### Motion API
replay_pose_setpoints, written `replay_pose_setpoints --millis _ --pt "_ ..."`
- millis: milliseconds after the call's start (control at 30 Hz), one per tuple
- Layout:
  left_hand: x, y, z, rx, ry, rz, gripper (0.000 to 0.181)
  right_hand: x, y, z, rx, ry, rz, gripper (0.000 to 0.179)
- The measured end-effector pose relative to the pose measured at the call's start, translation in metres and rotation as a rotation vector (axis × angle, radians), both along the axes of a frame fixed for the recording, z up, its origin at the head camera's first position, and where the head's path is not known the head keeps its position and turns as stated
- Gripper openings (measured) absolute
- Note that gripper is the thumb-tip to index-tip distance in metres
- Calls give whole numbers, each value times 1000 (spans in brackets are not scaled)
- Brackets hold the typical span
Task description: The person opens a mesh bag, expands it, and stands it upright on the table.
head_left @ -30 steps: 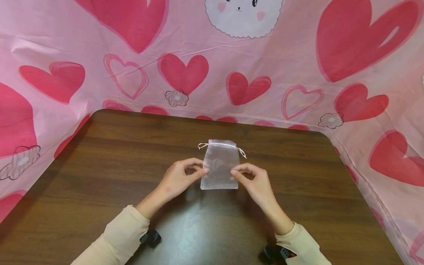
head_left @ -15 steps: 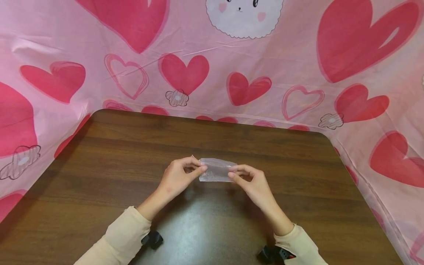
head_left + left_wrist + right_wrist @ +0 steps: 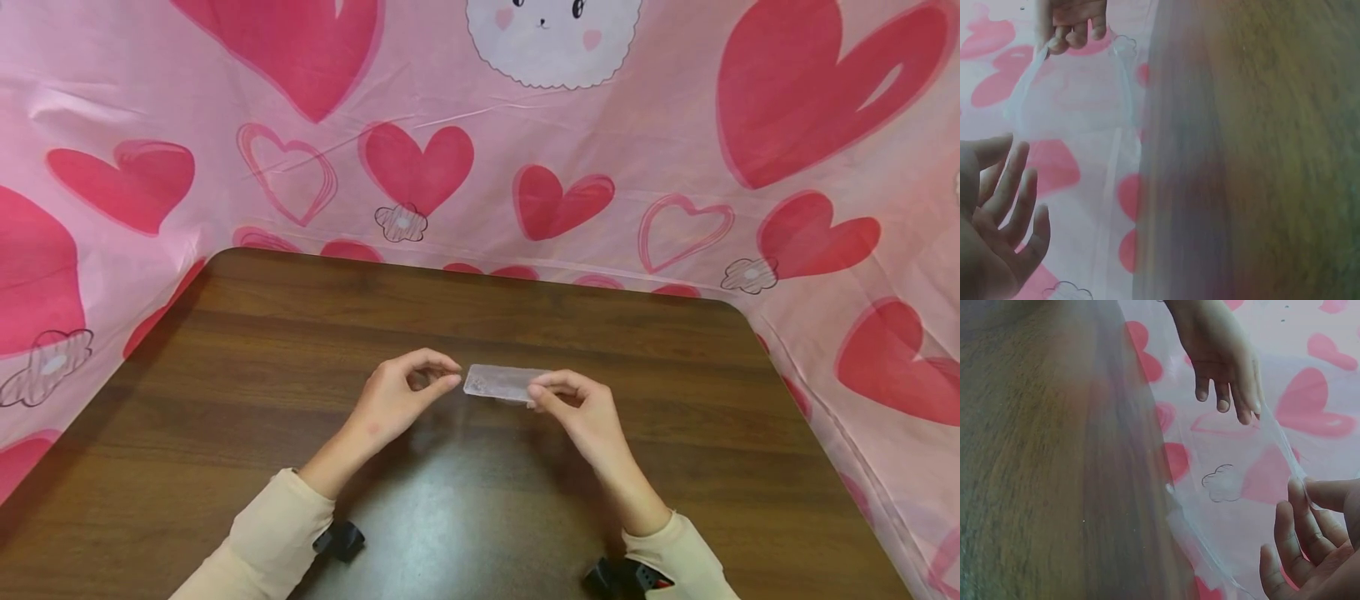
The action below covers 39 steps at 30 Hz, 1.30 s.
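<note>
A small sheer white drawstring pouch point(image 3: 498, 382) is held above the table, seen foreshortened as a narrow strip in the head view. My right hand point(image 3: 581, 417) pinches its right edge between thumb and fingers. In the right wrist view the pouch point(image 3: 1282, 447) slants as a thin line up from that pinch, and its top part hangs down. My left hand point(image 3: 397, 396) is just off the pouch's left edge, thumb and fingertips close by, with nothing between them. Through the left wrist view the pouch shows as a nearly transparent sheet.
A brown wood-grain table point(image 3: 300, 317) with rounded corners lies below both hands. Pink cloth point(image 3: 442, 50) printed with red hearts surrounds its back and sides. Black wrist cameras point(image 3: 341, 542) sit at both beige sleeves.
The pouch has tipped from standing upright and spread out to a flat, narrow strip, and moved slightly right with my right hand. My left hand has let go of its left edge.
</note>
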State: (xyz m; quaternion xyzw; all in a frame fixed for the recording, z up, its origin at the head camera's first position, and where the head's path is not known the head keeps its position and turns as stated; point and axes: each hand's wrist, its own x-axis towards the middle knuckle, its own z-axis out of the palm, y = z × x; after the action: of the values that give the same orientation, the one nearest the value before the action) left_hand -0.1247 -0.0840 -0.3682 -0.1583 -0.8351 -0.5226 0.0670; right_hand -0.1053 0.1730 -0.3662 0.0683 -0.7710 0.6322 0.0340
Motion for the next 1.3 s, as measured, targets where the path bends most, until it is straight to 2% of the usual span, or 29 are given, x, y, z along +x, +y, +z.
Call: replay_pose_setpoints --millis 100,233,367,467,633,900,1067,1300 --pt "-1 -1 -1 -53 67 -24 19 0 1 2 -22 -21 -8 16" --pt "-2 0 -5 -119 199 -67 35 1 -1 4 -48 -38 -1 17" --pt "-3 2 -7 -136 294 -82 45 3 -5 4 -47 -53 26 19" --pt "-2 3 -7 -141 347 -84 44 4 -7 3 -34 -68 44 20" --pt "-2 3 -8 -148 398 -67 29 5 -9 0 -48 -82 50 20" --pt "-1 1 -11 -125 417 -2 18 5 -5 -2 -23 -83 16 20" --pt "-2 0 -11 -118 383 43 12 3 -1 0 -12 -18 -3 17" --pt "0 1 -8 -125 287 86 9 2 4 4 7 76 -43 18"
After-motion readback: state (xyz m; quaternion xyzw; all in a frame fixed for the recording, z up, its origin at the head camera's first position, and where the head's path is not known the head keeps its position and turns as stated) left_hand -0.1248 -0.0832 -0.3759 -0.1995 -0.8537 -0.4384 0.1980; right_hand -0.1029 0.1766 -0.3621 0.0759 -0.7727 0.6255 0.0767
